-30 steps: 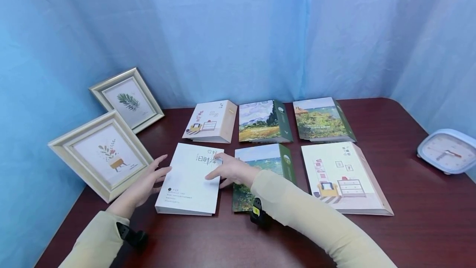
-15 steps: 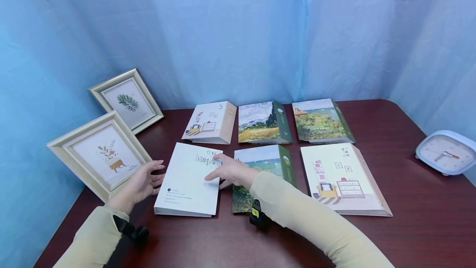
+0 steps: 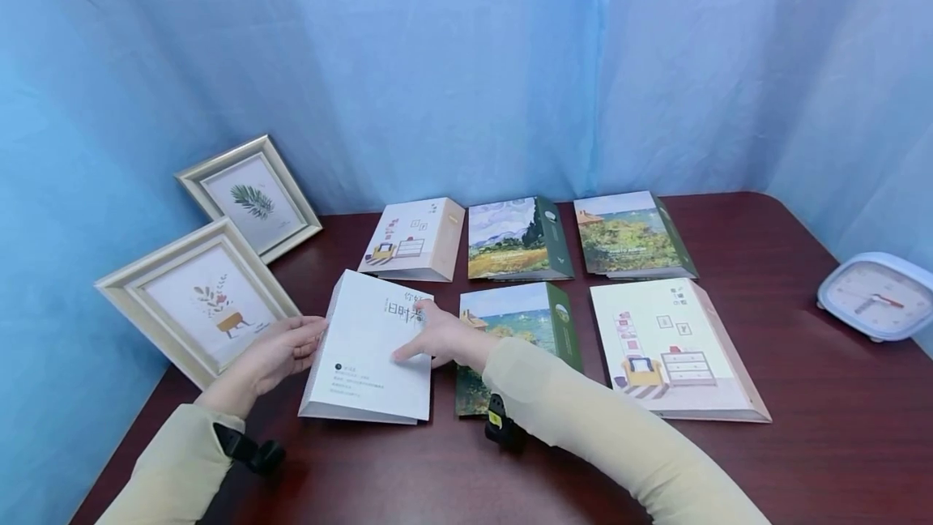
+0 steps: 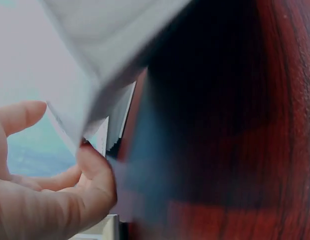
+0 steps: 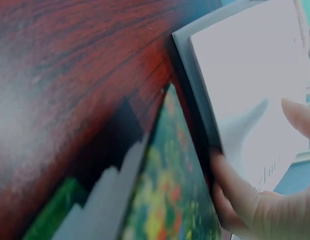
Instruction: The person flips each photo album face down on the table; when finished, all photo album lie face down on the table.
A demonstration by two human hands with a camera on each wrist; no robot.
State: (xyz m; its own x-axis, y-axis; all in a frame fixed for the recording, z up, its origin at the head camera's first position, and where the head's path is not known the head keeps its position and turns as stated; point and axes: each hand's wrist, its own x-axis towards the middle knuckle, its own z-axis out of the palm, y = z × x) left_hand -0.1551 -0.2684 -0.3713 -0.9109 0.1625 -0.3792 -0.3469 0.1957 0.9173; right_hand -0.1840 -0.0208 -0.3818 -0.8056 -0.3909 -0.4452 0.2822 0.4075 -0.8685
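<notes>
A white photo album (image 3: 364,355) with dark lettering lies front left on the table, slightly turned, its spine side tilted up. My right hand (image 3: 440,335) grips its right edge, the thumb lying on the cover and the fingers at the side, as the right wrist view also shows. My left hand (image 3: 280,355) holds the spine edge at the left; in the left wrist view its fingers (image 4: 97,175) are curled at the album's lower edge. Just right of the white album lies a green landscape album (image 3: 521,314), partly hidden behind my right hand and sleeve.
Behind stand a small room-print album (image 3: 401,245), a wheat-field album (image 3: 510,241) and a seaside album (image 3: 619,237) in a row. A larger room-print album (image 3: 670,347) lies front right. Two picture frames (image 3: 248,197) lean at the left; a clock (image 3: 878,298) stands far right.
My left hand has gone from beside the white album to its spine edge and taken hold. The album has turned slightly and its left side has risen. My right hand keeps its grip.
</notes>
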